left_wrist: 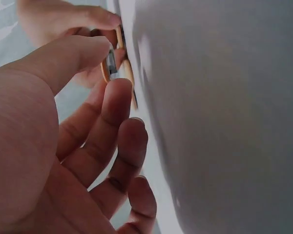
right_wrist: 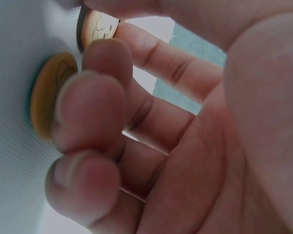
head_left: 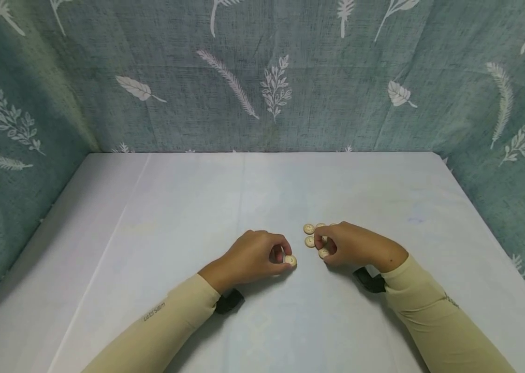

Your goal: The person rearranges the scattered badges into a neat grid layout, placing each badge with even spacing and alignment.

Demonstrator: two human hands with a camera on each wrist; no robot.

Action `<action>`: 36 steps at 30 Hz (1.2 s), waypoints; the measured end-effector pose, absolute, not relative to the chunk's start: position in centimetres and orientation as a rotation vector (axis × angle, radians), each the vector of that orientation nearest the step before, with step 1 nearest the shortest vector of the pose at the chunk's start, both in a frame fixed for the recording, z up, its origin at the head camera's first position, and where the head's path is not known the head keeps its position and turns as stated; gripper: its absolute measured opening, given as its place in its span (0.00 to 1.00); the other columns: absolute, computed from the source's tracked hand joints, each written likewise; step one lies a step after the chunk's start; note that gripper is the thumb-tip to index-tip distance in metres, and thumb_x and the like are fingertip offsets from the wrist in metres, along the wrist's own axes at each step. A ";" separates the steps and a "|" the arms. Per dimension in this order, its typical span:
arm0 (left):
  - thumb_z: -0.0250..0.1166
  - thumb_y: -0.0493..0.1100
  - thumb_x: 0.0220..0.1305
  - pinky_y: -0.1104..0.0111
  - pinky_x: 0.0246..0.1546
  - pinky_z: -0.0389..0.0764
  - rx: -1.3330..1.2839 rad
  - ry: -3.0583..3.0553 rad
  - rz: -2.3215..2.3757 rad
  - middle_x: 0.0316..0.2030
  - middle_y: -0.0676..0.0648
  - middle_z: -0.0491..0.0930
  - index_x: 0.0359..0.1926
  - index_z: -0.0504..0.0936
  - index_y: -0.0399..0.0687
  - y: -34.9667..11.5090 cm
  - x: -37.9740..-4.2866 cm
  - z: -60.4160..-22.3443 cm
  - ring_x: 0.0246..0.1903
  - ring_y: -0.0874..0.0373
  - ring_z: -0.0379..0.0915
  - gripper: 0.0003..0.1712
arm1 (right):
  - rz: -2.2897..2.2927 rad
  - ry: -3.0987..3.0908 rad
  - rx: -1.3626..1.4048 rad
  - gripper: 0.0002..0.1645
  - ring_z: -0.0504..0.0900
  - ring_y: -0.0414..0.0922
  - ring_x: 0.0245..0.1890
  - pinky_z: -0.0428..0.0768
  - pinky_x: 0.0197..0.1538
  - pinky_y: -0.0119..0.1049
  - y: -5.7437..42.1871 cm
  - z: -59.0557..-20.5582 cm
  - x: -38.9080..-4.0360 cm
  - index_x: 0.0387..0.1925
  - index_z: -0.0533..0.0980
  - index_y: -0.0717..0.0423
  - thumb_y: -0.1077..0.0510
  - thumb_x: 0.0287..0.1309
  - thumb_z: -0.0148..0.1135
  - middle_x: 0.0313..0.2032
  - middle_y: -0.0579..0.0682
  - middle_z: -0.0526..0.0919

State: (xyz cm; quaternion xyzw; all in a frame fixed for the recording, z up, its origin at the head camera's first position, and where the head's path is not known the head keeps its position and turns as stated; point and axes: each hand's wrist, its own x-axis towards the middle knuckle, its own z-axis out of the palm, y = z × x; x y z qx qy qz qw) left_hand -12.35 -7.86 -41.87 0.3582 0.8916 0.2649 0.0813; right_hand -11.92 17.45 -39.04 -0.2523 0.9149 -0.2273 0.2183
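Between thumb and fingertips, my left hand (head_left: 257, 256) pinches a small round wooden disc (head_left: 290, 260). In the left wrist view that disc (left_wrist: 105, 69) is seen edge-on, with a shiny patch on its underside. My right hand (head_left: 353, 244) holds another wooden disc (head_left: 323, 253) by its edges, close over the white cloth. Line drawing shows on the face of this disc (right_wrist: 101, 28) in the right wrist view. Beside my right fingers lie more discs, among them an upper-left disc (head_left: 308, 228) and one just below it (head_left: 309, 242). Others are partly hidden behind the fingers.
A white cloth (head_left: 160, 217) covers the table. Green leaf-patterned fabric (head_left: 327, 103) hangs behind the far edge and along both sides. Each wrist carries a dark strapped-on device, such as the one under the left wrist (head_left: 230, 301).
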 end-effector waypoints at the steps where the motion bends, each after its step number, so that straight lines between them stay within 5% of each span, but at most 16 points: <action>1: 0.74 0.52 0.57 0.72 0.33 0.72 1.079 2.660 0.778 0.21 0.65 0.76 0.34 0.84 0.58 -7.5 -12.5 -41.8 0.24 0.71 0.70 0.09 | -0.630 2.533 -0.695 0.12 0.68 0.35 0.23 0.68 0.29 0.30 17.5 -39.1 -11.9 0.35 0.73 0.50 0.67 0.54 0.65 0.22 0.41 0.71; 36: 0.73 0.53 0.60 0.67 0.36 0.73 1.177 2.701 0.578 0.22 0.63 0.77 0.41 0.85 0.57 -4.8 -13.4 -42.1 0.26 0.70 0.71 0.11 | -0.651 2.529 -0.701 0.11 0.69 0.35 0.21 0.69 0.30 0.31 16.2 -39.2 -12.4 0.38 0.74 0.49 0.65 0.55 0.65 0.21 0.42 0.73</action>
